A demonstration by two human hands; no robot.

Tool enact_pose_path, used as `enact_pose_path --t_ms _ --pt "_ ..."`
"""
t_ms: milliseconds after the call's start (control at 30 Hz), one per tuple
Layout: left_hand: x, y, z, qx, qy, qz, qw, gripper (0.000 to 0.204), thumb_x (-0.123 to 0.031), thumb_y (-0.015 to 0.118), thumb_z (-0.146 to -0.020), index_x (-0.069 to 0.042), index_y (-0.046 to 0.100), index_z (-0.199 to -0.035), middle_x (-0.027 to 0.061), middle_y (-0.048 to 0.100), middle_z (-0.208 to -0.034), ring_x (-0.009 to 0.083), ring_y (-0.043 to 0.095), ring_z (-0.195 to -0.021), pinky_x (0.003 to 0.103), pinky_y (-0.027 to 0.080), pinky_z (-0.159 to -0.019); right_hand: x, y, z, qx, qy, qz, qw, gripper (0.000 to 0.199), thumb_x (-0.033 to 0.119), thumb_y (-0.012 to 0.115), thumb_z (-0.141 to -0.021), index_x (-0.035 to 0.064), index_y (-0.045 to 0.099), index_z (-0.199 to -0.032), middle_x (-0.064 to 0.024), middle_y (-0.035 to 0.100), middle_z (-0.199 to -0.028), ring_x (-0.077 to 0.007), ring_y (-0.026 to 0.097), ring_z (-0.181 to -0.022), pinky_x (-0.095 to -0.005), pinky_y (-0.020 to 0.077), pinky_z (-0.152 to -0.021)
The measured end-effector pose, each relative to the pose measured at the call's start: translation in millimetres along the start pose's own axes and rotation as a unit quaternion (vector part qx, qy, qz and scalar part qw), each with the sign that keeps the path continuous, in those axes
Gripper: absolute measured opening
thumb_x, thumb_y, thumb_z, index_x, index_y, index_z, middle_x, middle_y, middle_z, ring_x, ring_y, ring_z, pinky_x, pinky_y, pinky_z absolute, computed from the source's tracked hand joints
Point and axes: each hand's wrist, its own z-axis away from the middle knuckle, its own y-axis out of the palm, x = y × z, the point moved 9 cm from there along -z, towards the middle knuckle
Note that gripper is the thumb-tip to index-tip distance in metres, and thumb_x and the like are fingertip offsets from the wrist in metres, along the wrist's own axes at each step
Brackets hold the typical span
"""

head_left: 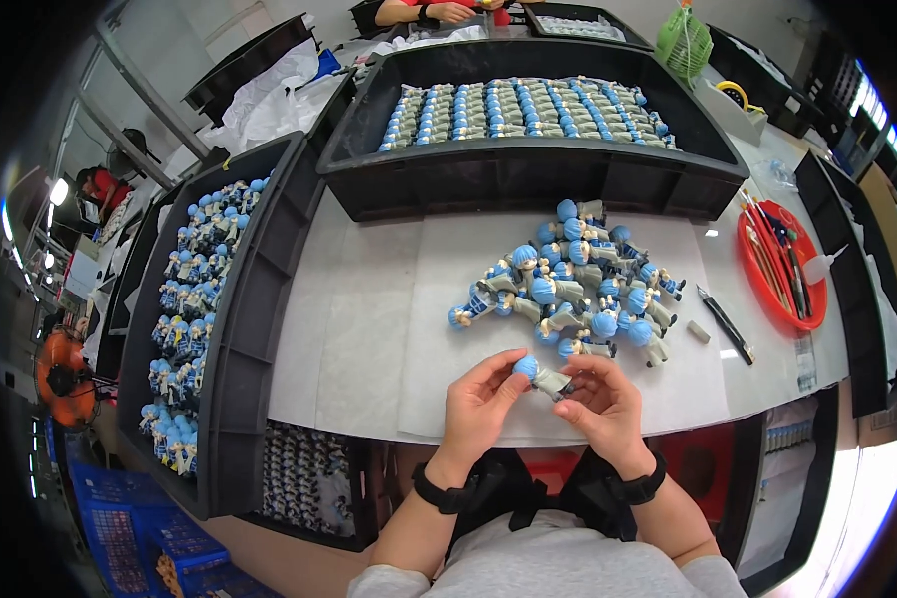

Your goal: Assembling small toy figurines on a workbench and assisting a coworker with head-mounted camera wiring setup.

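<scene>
Between my two hands, close to the table's front edge, is a small blue-haired figurine (pixel 546 378) in a greyish-green coat. My left hand (pixel 483 404) pinches it by the head with thumb and fingertips. At the dark feet end, my right hand (pixel 602 407) grips it with thumb and fingers. Just beyond my hands lies a loose pile of similar figurines (pixel 578 274), turned every which way on white sheeting (pixel 369 319). To the right of the pile rest a black craft knife (pixel 728 327) and a small grey block (pixel 699 331).
Beyond the pile stands a black crate (pixel 538 184) with figurines in tidy rows. Another black crate (pixel 254 329) at left holds several figurine clusters. A red tray (pixel 812 309) of brushes and a white squeeze bottle (pixel 820 265) is at right. Across the table another person's hand (pixel 450 13) shows.
</scene>
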Motion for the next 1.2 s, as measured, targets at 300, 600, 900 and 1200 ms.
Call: enact_pose_path --t_ms 300,600,900,1200 --pt "4.9 0.8 -2.4 -0.03 -0.032 0.022 0.999 0.025 -0.007 0.054 -0.088 0.002 0.057 -0.111 0.0067 0.061 -0.094 0.0094 0.058 -0.08 0.023 0.051 -0.073 7.9 5.6 -0.3 0.029 -0.021 -0.035 0.999 0.046 -0.002 0.067 -0.074 -0.0035 0.047 -0.116 -0.0108 0.05 -0.111 -0.0189 0.056 -0.096 -0.0317 0.0493 -0.083" --pt "-12.3 0.6 4.2 -0.03 0.035 0.027 0.999 0.033 0.0 0.058 -0.083 0.003 0.053 -0.114 0.0097 0.058 -0.106 0.0126 0.056 -0.093 0.025 0.047 -0.082 6.1 3.3 -0.3 0.026 -0.008 -0.011 1.0 0.035 0.011 0.062 -0.083 -0.0027 0.049 -0.113 -0.0105 0.054 -0.109 -0.0159 0.053 -0.1 -0.0272 0.0455 -0.082" --pt "-12.8 -6.5 7.6 -0.027 0.064 0.088 0.994 0.035 0.004 0.061 -0.079 0.003 0.053 -0.114 0.0113 0.058 -0.111 0.0143 0.056 -0.097 0.026 0.045 -0.086 1.8 10.4 -1.5 0.032 0.026 0.054 0.998 0.025 0.007 0.056 -0.086 -0.003 0.053 -0.109 -0.0076 0.057 -0.103 -0.0119 0.055 -0.093 -0.0249 0.0446 -0.079" --pt "-18.2 -3.3 11.3 -0.016 0.108 0.058 0.992 0.028 0.002 0.057 -0.08 0.006 0.055 -0.108 0.016 0.059 -0.106 0.0208 0.057 -0.096 0.032 0.044 -0.087 6.1 5.6 2.7 0.052 0.01 0.146 0.988 0.024 0.004 0.06 -0.082 -0.0034 0.057 -0.105 -0.0078 0.061 -0.094 -0.01 0.056 -0.084 -0.0238 0.0474 -0.071"
